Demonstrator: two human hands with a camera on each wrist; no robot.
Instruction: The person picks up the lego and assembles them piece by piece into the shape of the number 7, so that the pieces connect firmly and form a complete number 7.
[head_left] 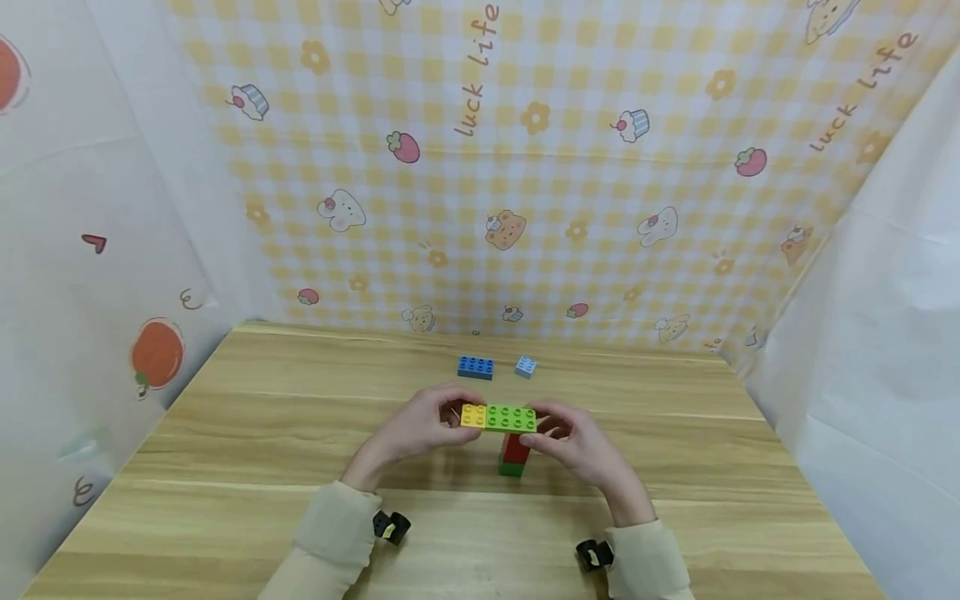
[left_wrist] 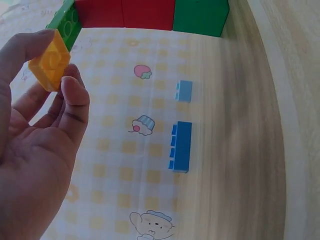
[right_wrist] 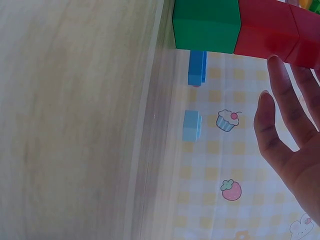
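Observation:
A yellow brick (head_left: 473,415) is pinched between the thumb and fingers of my left hand (head_left: 431,423); its hollow underside shows in the left wrist view. Against its right side lies a longer light green brick (head_left: 512,417), studs up, on top of a stack. My right hand (head_left: 573,446) holds that light green brick at its right end with thumb and fingers. Under it stands the stack: two red bricks (right_wrist: 265,27) above a dark green brick (right_wrist: 206,26) on the table. The right wrist view cuts off part of the right hand, so its pinch is hidden there.
Behind the hands on the wooden table (head_left: 300,392) lie a blue brick (head_left: 476,367) and a small light blue brick (head_left: 525,367). A checked cloth (head_left: 570,183) hangs at the back. White sheets close off the left and right sides.

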